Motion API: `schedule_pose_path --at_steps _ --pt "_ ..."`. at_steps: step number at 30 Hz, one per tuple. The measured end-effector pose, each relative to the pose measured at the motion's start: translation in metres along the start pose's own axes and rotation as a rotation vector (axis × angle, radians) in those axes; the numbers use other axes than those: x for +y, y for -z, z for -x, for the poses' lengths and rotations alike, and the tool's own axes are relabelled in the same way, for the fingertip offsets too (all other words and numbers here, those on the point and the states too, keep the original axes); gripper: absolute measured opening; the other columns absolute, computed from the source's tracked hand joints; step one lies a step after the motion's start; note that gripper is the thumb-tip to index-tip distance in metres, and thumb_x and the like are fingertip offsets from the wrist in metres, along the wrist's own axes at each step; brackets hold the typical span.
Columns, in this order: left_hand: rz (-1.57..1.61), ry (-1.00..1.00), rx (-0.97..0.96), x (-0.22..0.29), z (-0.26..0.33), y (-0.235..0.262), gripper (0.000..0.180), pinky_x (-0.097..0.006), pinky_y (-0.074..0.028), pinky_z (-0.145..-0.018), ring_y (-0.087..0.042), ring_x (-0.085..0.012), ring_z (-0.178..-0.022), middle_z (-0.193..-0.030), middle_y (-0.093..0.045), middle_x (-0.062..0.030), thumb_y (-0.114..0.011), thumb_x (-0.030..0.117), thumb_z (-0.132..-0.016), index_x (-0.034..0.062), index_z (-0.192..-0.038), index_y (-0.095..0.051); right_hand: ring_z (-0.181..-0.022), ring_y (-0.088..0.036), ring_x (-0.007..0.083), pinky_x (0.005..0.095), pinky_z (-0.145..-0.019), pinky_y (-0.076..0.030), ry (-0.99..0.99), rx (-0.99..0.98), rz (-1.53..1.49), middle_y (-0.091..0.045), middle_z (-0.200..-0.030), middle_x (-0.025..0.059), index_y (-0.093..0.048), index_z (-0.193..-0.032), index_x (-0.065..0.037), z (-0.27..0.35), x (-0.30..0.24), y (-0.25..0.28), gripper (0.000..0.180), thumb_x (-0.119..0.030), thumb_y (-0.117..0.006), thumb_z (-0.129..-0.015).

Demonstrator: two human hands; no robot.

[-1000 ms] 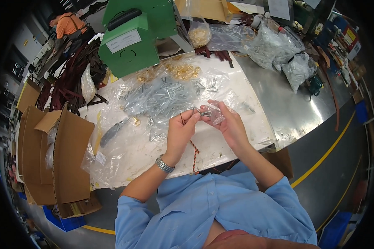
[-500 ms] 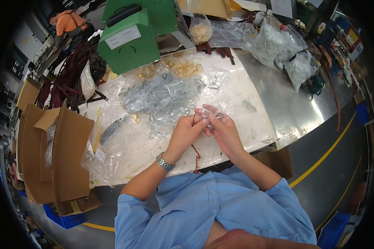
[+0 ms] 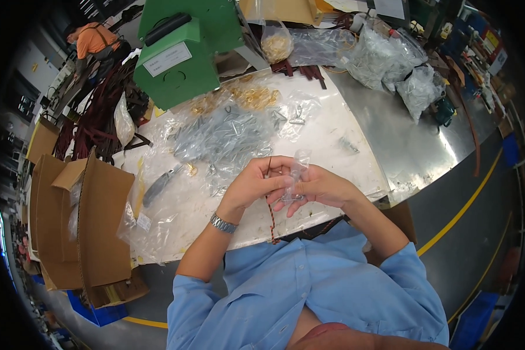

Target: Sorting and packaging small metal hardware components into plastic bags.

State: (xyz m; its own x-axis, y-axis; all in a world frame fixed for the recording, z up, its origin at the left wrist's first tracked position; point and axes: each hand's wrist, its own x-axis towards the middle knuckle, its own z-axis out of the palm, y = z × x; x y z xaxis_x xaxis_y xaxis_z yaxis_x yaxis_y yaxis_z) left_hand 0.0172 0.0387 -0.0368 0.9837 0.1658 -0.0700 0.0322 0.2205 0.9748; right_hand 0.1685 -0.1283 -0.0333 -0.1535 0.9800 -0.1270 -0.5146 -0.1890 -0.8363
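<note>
A small clear plastic bag (image 3: 301,165) is pinched between my two hands above the table's front part. Shiny bits show through it, too small to make out. My left hand (image 3: 262,182), with a metal watch (image 3: 223,223) on its wrist, grips the bag from the left with curled fingers. From the right, my right hand (image 3: 324,185) closes thumb and fingers on the same bag. A red-and-black cord (image 3: 272,224) hangs below my left hand. Just beyond lies a heap of silver metal pieces (image 3: 230,137) in and on clear plastic.
Gold-coloured pieces (image 3: 254,95) lie behind the heap, before a green machine (image 3: 178,64). An open cardboard box (image 3: 105,219) stands at the left. Clear bags (image 3: 385,55) lie on the metal surface (image 3: 402,146) at the right. A person in orange (image 3: 96,39) bends at the far left.
My hands have turned, and the right hand now comes in more from the side. The plastic stands up between the fingers, where silvery rings showed before. The view has shifted slightly.
</note>
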Motion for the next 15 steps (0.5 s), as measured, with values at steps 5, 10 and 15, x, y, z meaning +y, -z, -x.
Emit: schedule_pose_path --at_steps 5,10,15 --pt "-0.002 0.049 -0.003 -0.021 -0.002 0.003 0.016 -0.018 -0.039 -0.058 -0.055 0.0013 -0.072 -0.085 -0.068 0.0054 -0.073 0.007 -0.098 0.0021 -0.113 -0.071 -0.118 -0.072 0.0356 0.0452 -0.094 -0.064 -0.071 -0.048 -0.022 -0.069 -0.131 0.0249 -0.043 -0.152 0.002 -0.002 0.019 0.006 0.056 -0.024 -0.063 -0.108" --pt "-0.012 -0.066 0.123 -0.013 -0.003 -0.002 0.009 -0.020 -0.049 -0.066 -0.061 -0.0021 -0.075 -0.086 -0.066 0.0025 -0.071 0.007 -0.100 0.0019 -0.099 -0.064 -0.118 -0.072 0.0342 0.0417 -0.091 -0.065 -0.104 0.058 -0.248 -0.067 -0.134 0.0246 -0.049 -0.145 0.006 0.017 0.009 0.006 0.047 -0.025 -0.059 -0.110" --pt "-0.115 -0.122 0.168 -0.022 -0.004 -0.010 0.009 -0.020 -0.045 -0.063 -0.057 -0.0013 -0.072 -0.083 -0.064 0.0043 -0.071 0.008 -0.101 0.0035 -0.099 -0.063 -0.099 -0.076 0.0229 0.0337 -0.078 -0.064 -0.025 0.357 0.344 -0.074 -0.114 0.0183 -0.062 -0.130 0.005 0.016 0.024 -0.020 0.032 -0.021 -0.057 -0.111"
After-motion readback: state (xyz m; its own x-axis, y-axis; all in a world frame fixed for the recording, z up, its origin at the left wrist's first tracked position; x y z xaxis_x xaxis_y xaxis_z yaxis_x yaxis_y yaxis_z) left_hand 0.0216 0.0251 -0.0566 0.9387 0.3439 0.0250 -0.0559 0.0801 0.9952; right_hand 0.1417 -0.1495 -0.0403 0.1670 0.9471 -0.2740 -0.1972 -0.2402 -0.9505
